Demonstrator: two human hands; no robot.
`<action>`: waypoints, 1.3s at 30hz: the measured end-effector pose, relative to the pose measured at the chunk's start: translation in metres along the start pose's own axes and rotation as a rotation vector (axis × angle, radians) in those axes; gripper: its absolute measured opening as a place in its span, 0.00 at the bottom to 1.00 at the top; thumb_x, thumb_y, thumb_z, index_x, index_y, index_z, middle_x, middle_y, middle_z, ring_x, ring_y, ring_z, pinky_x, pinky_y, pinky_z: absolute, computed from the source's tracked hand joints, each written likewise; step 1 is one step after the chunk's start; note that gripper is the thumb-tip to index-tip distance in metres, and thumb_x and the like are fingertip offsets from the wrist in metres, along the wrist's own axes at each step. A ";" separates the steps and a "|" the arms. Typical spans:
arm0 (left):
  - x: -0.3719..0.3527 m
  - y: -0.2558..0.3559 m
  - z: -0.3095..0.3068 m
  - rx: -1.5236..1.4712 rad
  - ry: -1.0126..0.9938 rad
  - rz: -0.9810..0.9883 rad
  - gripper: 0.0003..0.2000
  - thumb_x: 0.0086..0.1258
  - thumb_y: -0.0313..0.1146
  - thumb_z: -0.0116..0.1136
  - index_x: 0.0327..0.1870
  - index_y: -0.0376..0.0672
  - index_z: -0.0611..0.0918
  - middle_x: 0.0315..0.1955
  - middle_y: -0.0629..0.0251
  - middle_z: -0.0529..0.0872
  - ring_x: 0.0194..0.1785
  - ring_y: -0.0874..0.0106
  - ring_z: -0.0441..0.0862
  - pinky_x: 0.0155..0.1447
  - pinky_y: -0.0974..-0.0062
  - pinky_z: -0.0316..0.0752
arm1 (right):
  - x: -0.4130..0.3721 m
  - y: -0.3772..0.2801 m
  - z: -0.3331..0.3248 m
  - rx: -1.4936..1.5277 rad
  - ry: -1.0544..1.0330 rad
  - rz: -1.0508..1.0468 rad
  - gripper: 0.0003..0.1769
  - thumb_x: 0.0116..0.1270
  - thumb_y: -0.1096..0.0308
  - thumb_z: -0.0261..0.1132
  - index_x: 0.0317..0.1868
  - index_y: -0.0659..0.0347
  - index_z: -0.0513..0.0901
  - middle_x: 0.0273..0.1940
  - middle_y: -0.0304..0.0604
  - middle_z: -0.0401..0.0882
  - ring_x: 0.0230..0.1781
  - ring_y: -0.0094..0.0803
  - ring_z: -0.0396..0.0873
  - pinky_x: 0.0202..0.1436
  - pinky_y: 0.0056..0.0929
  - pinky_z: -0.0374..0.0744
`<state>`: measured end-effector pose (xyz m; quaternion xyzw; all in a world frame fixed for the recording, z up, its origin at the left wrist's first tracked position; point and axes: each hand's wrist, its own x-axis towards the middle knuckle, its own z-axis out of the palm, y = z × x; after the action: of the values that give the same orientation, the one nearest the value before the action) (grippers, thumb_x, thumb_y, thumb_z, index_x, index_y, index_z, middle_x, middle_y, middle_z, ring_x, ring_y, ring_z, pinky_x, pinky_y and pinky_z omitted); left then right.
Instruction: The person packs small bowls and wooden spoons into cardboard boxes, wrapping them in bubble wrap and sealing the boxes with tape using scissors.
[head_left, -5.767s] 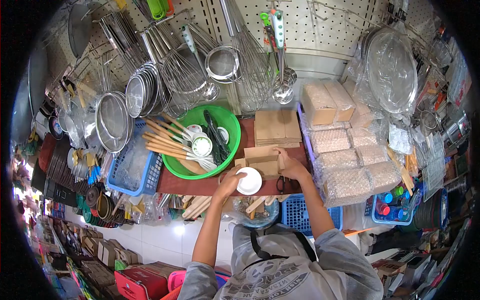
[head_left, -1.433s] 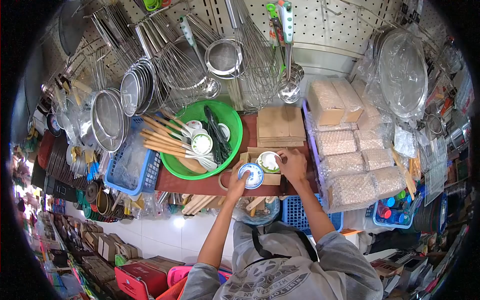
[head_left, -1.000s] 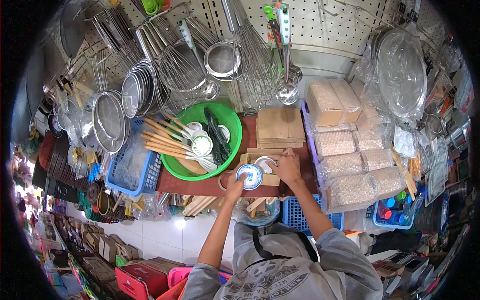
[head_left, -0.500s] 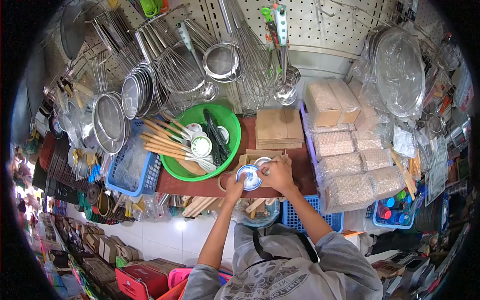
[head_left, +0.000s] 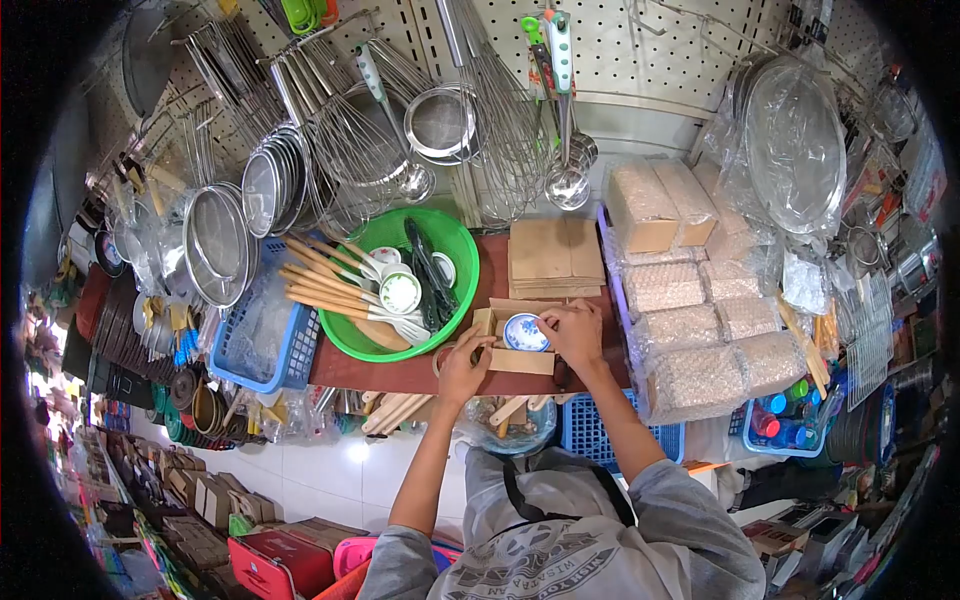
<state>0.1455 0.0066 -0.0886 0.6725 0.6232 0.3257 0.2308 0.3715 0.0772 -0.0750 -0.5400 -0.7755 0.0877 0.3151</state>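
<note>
A small white bowl with a blue pattern sits within an open cardboard box on the reddish-brown tabletop. The fingers of my right hand pinch the bowl's right rim. At the left side of the box is my left hand, its fingers loosely bent and apart, off the bowl. Behind the box lies a stack of flat brown cardboard.
A green basin on the left holds wooden-handled utensils, small bowls and a dark plastic bundle. Bubble-wrapped boxes fill a purple-edged tray on the right. Whisks and strainers hang above.
The patterned bowl has moved right and away from me, into the box. My left hand has let go of it and drawn slightly left; my right hand has shifted a little right.
</note>
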 end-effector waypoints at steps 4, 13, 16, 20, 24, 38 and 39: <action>-0.001 0.000 0.002 -0.077 0.002 -0.016 0.11 0.70 0.35 0.58 0.52 0.49 0.84 0.66 0.60 0.75 0.64 0.57 0.76 0.65 0.62 0.68 | -0.004 0.003 0.011 -0.079 -0.047 -0.006 0.09 0.55 0.55 0.73 0.33 0.46 0.90 0.29 0.29 0.86 0.45 0.31 0.75 0.61 0.46 0.65; -0.001 -0.009 0.009 -0.132 0.045 0.055 0.11 0.71 0.32 0.57 0.52 0.46 0.83 0.65 0.51 0.74 0.64 0.52 0.75 0.63 0.63 0.71 | 0.001 0.007 0.011 0.213 0.054 -0.032 0.08 0.62 0.63 0.65 0.37 0.53 0.89 0.35 0.37 0.85 0.45 0.36 0.74 0.49 0.37 0.74; -0.002 -0.008 0.009 -0.147 0.043 0.056 0.11 0.70 0.31 0.57 0.52 0.45 0.82 0.66 0.50 0.73 0.65 0.52 0.74 0.63 0.63 0.71 | -0.004 0.012 0.008 0.511 0.140 0.096 0.12 0.61 0.69 0.58 0.42 0.59 0.86 0.43 0.43 0.83 0.50 0.36 0.74 0.55 0.33 0.73; -0.003 -0.008 0.010 -0.183 0.066 0.068 0.13 0.70 0.30 0.58 0.54 0.43 0.81 0.65 0.48 0.73 0.66 0.51 0.73 0.63 0.63 0.70 | -0.013 0.036 0.038 1.293 0.278 0.292 0.20 0.58 0.75 0.53 0.52 0.65 0.78 0.55 0.45 0.76 0.57 0.34 0.72 0.63 0.31 0.68; -0.003 -0.011 0.016 -0.087 0.163 0.145 0.15 0.68 0.27 0.58 0.55 0.43 0.79 0.64 0.49 0.72 0.59 0.54 0.77 0.58 0.65 0.74 | -0.019 0.046 0.046 1.386 0.161 0.299 0.26 0.60 0.77 0.52 0.61 0.66 0.71 0.59 0.43 0.73 0.66 0.33 0.66 0.67 0.29 0.65; -0.007 0.005 0.030 -0.338 0.296 0.046 0.18 0.67 0.23 0.58 0.59 0.43 0.76 0.60 0.54 0.71 0.44 0.69 0.77 0.44 0.76 0.75 | -0.023 0.044 0.061 1.077 -0.111 0.219 0.34 0.64 0.73 0.67 0.69 0.59 0.64 0.60 0.47 0.71 0.64 0.34 0.69 0.67 0.32 0.67; -0.007 0.013 0.027 -0.376 0.287 0.058 0.18 0.67 0.23 0.58 0.59 0.42 0.76 0.61 0.55 0.72 0.44 0.69 0.77 0.44 0.76 0.75 | -0.024 0.046 0.063 1.073 -0.113 0.230 0.33 0.64 0.73 0.67 0.69 0.59 0.65 0.61 0.47 0.71 0.64 0.34 0.69 0.67 0.32 0.67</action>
<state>0.1734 0.0012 -0.0986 0.5823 0.5583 0.5349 0.2513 0.3758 0.0869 -0.1555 -0.3793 -0.5737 0.5334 0.4924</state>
